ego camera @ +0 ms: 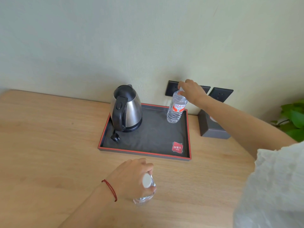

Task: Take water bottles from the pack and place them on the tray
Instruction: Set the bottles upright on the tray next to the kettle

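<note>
A dark tray with a red rim lies on the wooden table against the wall. A clear water bottle with a red label stands upright in the tray's far right corner. My right hand grips its cap and neck from above. My left hand holds a second clear bottle with a white cap, low over the table in front of the tray. The pack is not in view.
A steel kettle with a black handle stands on the tray's left side, its plug lying beside it. A dark tissue box sits right of the tray. Wall sockets and a green plant are at the right.
</note>
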### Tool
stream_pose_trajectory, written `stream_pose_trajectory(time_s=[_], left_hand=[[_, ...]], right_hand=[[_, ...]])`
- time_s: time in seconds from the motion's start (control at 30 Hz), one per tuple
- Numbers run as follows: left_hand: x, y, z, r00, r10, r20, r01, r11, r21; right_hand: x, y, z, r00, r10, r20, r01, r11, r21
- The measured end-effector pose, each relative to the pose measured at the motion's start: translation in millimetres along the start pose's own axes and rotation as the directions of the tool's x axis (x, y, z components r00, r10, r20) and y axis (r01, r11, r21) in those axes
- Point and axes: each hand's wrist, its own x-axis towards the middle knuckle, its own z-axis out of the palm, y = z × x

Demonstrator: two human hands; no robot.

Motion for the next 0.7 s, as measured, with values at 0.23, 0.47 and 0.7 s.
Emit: stream_pose_trajectory(time_s=[0.23,0.47,0.7], left_hand=[[-1.9,1.2,0.6,0.999,-0.018,-0.033,0.019,0.999,0.031],[-3.5,-0.4,0.3,0.988,0.109,-0.109,-0.093,0.986,0.138],[-0.2,-0.4,5.5,0.983,0.133,-0.130,-0.114,0.983,0.147]], right_hand=[[4.5,-0.9,-5.1,0.998,0.063,0.023,-0.064,0.997,0.030],[7.3,-4.8,-5.5,0.994,0.101,0.044,-0.104,0.993,0.063],[5.3,-5.9,-5.2,0.994,0.102,0.040,-0.105,0.991,0.078]])
